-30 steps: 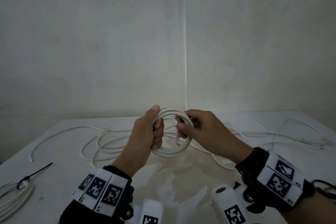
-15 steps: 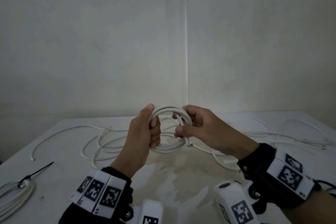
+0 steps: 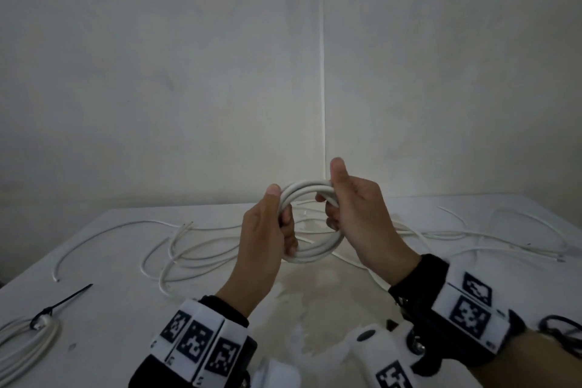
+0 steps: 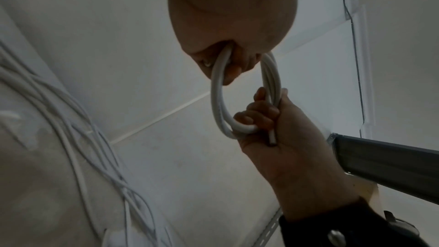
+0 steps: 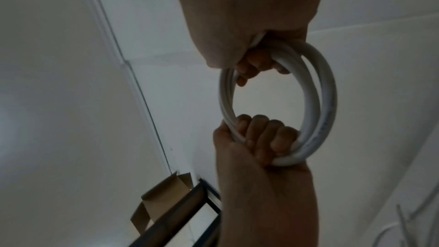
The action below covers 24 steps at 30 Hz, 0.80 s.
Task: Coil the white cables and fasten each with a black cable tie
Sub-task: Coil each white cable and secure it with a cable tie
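A small round coil of white cable hangs in the air above the white table. My left hand grips the coil's left side, fingers curled through the ring. On the coil's right side my right hand grips the turns, thumb pointing up. In the left wrist view the coil runs from my left hand to the right hand, and a cut cable end sticks out below the right fingers. The right wrist view shows the coil with both hands curled round it.
Loose white cables sprawl over the table behind the hands and to the right. At the near left lies a bundled white coil with a black cable tie on it. Walls meet in a corner behind the table.
Both hands lifted the coil slightly. My right hand shifted its hold from pinching the loose end to gripping the coil's right side, thumb now upright.
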Available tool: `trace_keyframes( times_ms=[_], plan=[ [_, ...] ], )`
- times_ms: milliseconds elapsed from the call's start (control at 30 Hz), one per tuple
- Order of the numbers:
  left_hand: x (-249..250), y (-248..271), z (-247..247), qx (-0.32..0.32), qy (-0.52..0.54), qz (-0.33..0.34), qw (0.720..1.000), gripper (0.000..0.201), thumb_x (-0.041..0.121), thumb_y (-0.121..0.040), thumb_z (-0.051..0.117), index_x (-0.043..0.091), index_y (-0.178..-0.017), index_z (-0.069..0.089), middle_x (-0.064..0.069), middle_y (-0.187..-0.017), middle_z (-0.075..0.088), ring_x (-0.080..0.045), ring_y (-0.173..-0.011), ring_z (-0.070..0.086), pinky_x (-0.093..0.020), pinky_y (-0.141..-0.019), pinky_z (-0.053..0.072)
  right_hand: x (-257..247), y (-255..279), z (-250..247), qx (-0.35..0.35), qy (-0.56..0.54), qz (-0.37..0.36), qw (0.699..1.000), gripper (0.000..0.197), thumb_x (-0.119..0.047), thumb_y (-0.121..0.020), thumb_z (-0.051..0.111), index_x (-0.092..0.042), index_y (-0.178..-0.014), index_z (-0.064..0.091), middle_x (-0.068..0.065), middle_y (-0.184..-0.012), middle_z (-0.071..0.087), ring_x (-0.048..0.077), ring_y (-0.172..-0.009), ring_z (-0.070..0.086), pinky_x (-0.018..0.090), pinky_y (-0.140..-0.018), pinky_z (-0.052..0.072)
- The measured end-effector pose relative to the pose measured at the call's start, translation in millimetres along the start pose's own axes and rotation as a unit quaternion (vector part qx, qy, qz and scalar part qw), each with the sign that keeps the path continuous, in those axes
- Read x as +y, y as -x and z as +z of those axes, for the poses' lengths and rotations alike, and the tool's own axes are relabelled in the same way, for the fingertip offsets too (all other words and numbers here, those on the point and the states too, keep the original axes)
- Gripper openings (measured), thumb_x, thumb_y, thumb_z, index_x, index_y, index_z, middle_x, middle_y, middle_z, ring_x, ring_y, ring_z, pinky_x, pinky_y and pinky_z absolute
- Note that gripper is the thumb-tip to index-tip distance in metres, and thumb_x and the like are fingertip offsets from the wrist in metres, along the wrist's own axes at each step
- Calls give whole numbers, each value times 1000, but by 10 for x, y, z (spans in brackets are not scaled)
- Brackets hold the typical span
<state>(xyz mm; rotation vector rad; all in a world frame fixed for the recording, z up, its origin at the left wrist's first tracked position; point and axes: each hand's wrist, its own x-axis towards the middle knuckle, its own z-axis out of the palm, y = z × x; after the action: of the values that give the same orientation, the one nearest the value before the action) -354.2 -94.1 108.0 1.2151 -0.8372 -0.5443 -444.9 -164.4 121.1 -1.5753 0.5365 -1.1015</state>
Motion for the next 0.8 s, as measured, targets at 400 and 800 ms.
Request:
trace_keyframes(
  times_ms=[400,800],
  plan=[
    [-98,-30,-182,-114,-66,-34,991,55,29,-100,20,7,-66,57,-2,-49,51,-18,-52,56,-34,-64,47,119,-71,-40,21,249,-125,960,50,-25,-99,33,-23,-50,43,-14,-46,45,-7,-48,51,6,-53,34],
    [-123,-14,-28,-17,-115,35,993,39,34,-92,46,11,-61,41,8,-37,38,-5,-35,37,-25,-45,37,143,-58,-91,-72,105,-56,990,52,-48,-87,30,-5,-75,57,-3,-54,47,2,-46,44,17,-52,39]
  ],
)
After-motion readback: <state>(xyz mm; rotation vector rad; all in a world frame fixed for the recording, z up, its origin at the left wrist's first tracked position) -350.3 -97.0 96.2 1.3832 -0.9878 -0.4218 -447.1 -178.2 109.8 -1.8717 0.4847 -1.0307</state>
